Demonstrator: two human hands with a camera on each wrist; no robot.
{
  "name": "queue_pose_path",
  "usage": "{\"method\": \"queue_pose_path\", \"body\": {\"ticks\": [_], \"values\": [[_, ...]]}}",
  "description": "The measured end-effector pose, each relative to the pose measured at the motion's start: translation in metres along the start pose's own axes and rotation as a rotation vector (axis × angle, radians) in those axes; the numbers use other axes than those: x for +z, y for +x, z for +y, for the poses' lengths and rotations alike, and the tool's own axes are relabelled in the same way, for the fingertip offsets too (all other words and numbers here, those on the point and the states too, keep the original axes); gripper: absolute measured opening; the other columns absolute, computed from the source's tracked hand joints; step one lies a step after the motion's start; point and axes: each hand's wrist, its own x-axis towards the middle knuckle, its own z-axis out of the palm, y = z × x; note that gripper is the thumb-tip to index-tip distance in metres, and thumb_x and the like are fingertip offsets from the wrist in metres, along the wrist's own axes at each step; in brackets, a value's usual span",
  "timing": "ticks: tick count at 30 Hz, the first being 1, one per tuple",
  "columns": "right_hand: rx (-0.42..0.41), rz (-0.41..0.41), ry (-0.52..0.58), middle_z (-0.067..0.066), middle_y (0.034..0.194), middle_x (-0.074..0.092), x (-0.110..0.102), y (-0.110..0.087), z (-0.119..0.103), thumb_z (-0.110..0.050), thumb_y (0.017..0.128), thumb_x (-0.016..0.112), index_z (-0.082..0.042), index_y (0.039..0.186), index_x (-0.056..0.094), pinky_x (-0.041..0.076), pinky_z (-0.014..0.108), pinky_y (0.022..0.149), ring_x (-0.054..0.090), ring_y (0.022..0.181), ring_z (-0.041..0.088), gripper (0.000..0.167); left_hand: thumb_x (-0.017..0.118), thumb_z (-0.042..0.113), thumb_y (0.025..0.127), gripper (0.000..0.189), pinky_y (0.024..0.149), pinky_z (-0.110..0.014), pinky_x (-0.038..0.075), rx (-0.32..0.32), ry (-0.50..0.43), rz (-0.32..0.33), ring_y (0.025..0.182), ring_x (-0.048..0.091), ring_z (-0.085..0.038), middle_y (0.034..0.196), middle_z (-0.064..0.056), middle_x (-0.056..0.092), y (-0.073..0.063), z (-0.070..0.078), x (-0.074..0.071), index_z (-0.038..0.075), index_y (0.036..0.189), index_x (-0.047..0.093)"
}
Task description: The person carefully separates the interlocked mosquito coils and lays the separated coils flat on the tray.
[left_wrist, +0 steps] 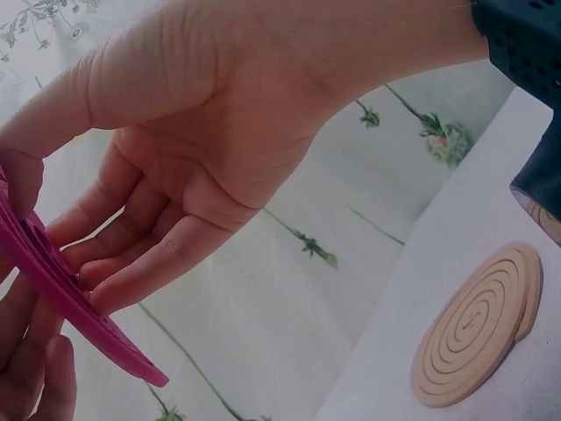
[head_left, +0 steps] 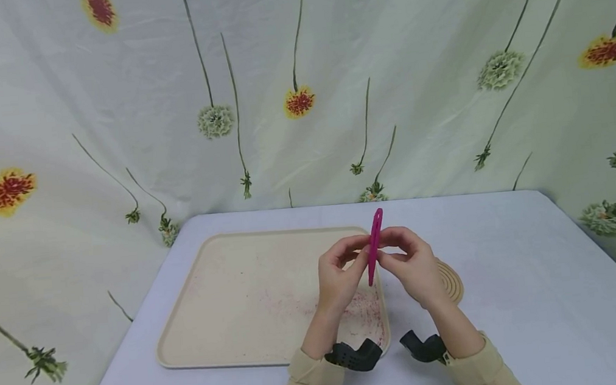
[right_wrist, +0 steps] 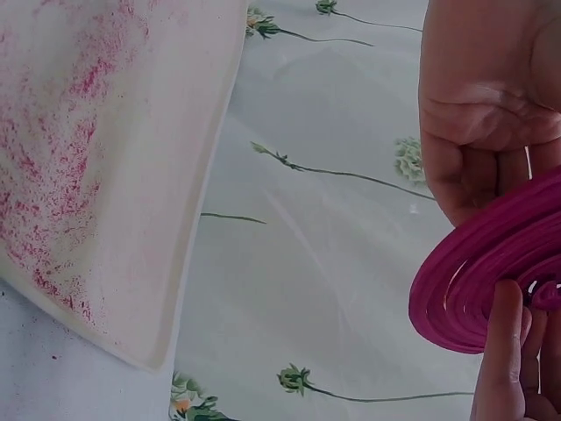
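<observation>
A magenta clay coil disc (head_left: pixel 376 247), wound in a flat spiral, is held up on edge between both hands. My left hand (head_left: pixel 337 275) pinches it from the left with thumb and fingers. From the right, my right hand (head_left: pixel 416 268) grips the opposite side. In the right wrist view the rings of the disc (right_wrist: pixel 465 272) show, with narrow gaps between some of them. It appears nearly edge-on in the left wrist view, where the left fingers lie on the face of the disc (left_wrist: pixel 79 294).
A beige tray (head_left: pixel 229 297) lies on the white-covered table (head_left: pixel 542 294), with magenta smears near its right end. Right of the tray, partly behind the right hand, lies a tan spiral coil disc (left_wrist: pixel 473 324), with another edge under it. A flowered cloth (head_left: pixel 410 37) hangs behind.
</observation>
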Motion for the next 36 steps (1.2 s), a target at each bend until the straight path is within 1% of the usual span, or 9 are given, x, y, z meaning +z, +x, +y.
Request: {"method": "queue_pose_path", "body": {"ticks": [2,8,11,13,18,19,26,32,36], "values": [[0.002,-0.006,0.018,0.011,0.104,0.061,-0.001,0.000,0.000,0.003,0.083,0.066,0.003,0.111,0.058,0.053,0.025,0.079,0.057,0.098,0.020,0.029,0.062,-0.004,0.087,0.019,0.083,-0.036,0.051,-0.005,-0.016,-0.028,0.096,0.060,-0.030,0.101,-0.020,0.066,0.001,-0.009,-0.001,-0.007,0.105,0.065],[-0.020,-0.023,0.045,0.003,0.099,0.060,-0.005,0.002,0.000,0.006,0.083,0.062,0.007,0.111,0.056,0.053,0.024,0.078,0.057,0.095,0.017,0.029,0.062,0.004,0.089,0.021,0.090,-0.040,0.048,-0.016,-0.018,-0.160,0.109,0.054,-0.023,0.113,-0.013,0.063,0.002,-0.015,-0.007,-0.002,0.109,0.067],[-0.029,-0.047,0.039,0.002,0.098,0.060,-0.008,0.003,0.001,0.006,0.082,0.061,0.008,0.110,0.056,0.053,0.024,0.077,0.057,0.095,0.016,0.029,0.062,0.005,0.089,0.022,0.091,-0.040,0.047,-0.019,0.001,-0.214,0.115,0.051,-0.023,0.120,-0.011,0.060,0.003,-0.016,-0.011,-0.003,0.109,0.067],[-0.037,-0.065,0.041,0.002,0.098,0.060,-0.008,0.003,0.002,0.007,0.082,0.061,0.008,0.110,0.055,0.053,0.024,0.076,0.057,0.094,0.016,0.028,0.061,0.002,0.089,0.022,0.091,-0.041,0.047,-0.018,0.015,-0.231,0.117,0.050,-0.028,0.122,-0.015,0.059,0.002,-0.007,-0.013,-0.007,0.108,0.067],[-0.034,-0.084,0.036,0.004,0.100,0.059,-0.009,0.004,0.004,0.006,0.083,0.059,0.008,0.109,0.054,0.053,0.024,0.079,0.057,0.096,0.016,0.027,0.059,-0.004,0.088,0.020,0.091,-0.041,0.047,-0.014,0.046,-0.212,0.116,0.049,-0.039,0.122,-0.027,0.056,0.000,0.019,-0.010,-0.014,0.104,0.064],[-0.026,-0.083,0.030,0.005,0.101,0.059,-0.009,0.005,0.004,0.005,0.083,0.059,0.008,0.110,0.054,0.052,0.024,0.080,0.056,0.097,0.016,0.027,0.058,-0.005,0.088,0.019,0.091,-0.040,0.047,-0.013,0.051,-0.203,0.115,0.050,-0.039,0.122,-0.027,0.056,0.000,0.019,-0.009,-0.014,0.104,0.064],[-0.005,-0.093,0.013,0.006,0.104,0.057,-0.011,0.006,0.003,0.005,0.085,0.059,0.008,0.111,0.052,0.051,0.023,0.084,0.056,0.100,0.014,0.028,0.062,-0.002,0.087,0.015,0.095,-0.043,0.045,-0.022,0.032,-0.164,0.119,0.050,-0.030,0.127,-0.017,0.056,0.002,-0.013,-0.006,-0.008,0.101,0.067],[-0.013,-0.092,0.031,0.003,0.104,0.057,-0.011,0.005,0.002,0.006,0.084,0.060,0.006,0.113,0.050,0.052,0.024,0.082,0.055,0.100,0.014,0.030,0.063,0.002,0.087,0.016,0.095,-0.044,0.045,-0.029,-0.028,-0.190,0.122,0.047,-0.028,0.132,-0.014,0.053,0.002,-0.017,-0.006,-0.007,0.100,0.065],[-0.024,-0.085,0.043,0.001,0.101,0.057,-0.011,0.004,0.001,0.006,0.084,0.060,0.006,0.112,0.050,0.053,0.025,0.079,0.055,0.098,0.015,0.030,0.061,0.002,0.089,0.016,0.097,-0.046,0.043,-0.063,-0.070,-0.213,0.128,0.041,-0.029,0.137,-0.015,0.048,0.002,-0.015,-0.006,-0.008,0.101,0.062]]}}
